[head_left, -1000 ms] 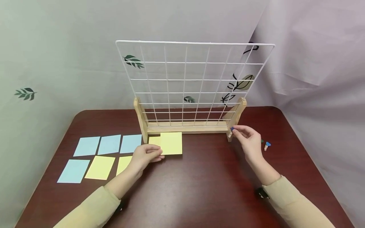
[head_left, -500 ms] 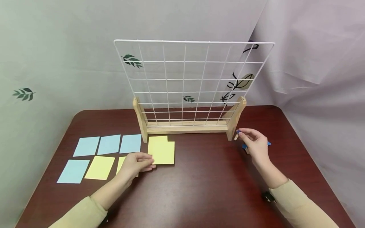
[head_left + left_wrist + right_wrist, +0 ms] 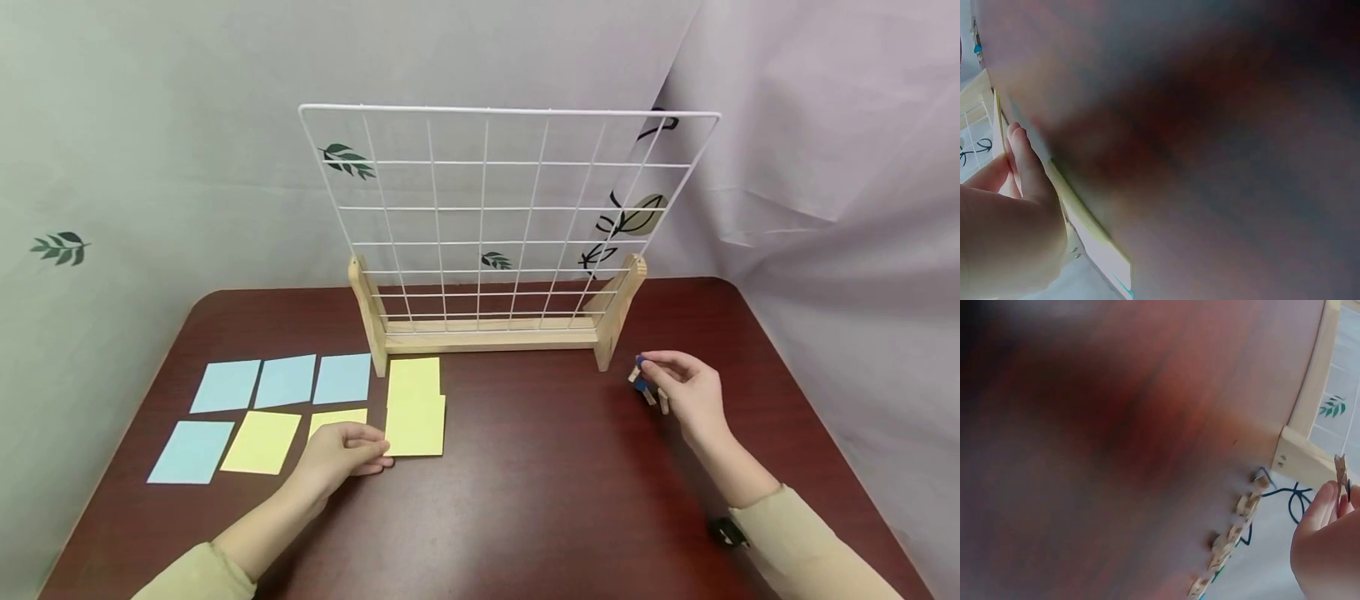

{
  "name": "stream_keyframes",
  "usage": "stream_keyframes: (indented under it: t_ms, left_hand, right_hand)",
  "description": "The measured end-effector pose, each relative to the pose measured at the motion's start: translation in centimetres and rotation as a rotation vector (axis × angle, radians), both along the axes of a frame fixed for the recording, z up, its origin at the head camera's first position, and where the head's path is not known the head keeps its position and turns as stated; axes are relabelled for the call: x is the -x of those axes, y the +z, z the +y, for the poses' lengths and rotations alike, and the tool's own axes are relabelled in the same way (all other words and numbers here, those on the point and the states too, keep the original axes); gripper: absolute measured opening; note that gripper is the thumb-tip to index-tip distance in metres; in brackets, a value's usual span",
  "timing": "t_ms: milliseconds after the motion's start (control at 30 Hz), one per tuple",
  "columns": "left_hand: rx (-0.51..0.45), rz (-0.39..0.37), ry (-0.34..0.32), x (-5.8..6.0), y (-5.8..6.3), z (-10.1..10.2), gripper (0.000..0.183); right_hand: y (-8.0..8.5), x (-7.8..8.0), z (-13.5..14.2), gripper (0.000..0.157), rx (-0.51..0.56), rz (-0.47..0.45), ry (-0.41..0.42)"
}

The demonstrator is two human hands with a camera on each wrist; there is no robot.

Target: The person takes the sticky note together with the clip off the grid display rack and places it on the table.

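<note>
My left hand [image 3: 341, 458] pinches a yellow paper note [image 3: 415, 427] by its left edge. That note overlaps the lower part of another yellow note [image 3: 414, 375] by the left foot of a white wire grid rack [image 3: 491, 340] with a wooden base. My right hand [image 3: 692, 398] pinches a small wooden clothespin [image 3: 1340, 470] with a blue top between thumb and fingers. More small clothespins [image 3: 649, 397] lie beneath it on the table, and this hand hides some of them in the head view. The right wrist view shows several clothespins [image 3: 1244, 504] in a row.
Several blue notes [image 3: 227, 386] and yellow notes [image 3: 262, 442] lie in two rows at the table's left. One yellow note [image 3: 341, 417] is partly covered by my left hand. A pale curtain [image 3: 187, 150] hangs behind the dark red table [image 3: 525, 500].
My left hand has drawn its yellow note toward me and left, away from the rack. My right hand, with the clothespin, has moved right and nearer me, over the other clothespins.
</note>
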State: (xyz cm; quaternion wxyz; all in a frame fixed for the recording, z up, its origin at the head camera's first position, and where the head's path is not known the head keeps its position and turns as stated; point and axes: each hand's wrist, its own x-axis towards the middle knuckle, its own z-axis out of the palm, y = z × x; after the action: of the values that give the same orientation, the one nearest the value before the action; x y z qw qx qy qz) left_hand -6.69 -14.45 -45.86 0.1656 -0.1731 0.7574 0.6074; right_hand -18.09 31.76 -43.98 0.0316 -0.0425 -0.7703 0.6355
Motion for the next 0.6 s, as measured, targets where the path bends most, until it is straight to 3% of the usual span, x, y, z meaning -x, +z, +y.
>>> stream_keyframes:
  t_ms: [133,400,600]
  left_hand:
    - [0.018,-0.026,0.015,-0.5,-0.3,0.0,0.023]
    - [0.011,-0.031,0.001,-0.9,-0.2,-0.1,0.022]
    - [0.009,-0.038,-0.012,-1.3,-0.4,-0.5,0.024]
  right_hand:
    - [-0.2,-0.1,0.8,0.008,-0.037,0.003,0.009]
    - [-0.3,-0.8,2.6,0.014,-0.067,-0.011,-0.020]
    - [-0.5,-1.0,4.0,0.014,0.013,0.012,-0.009]
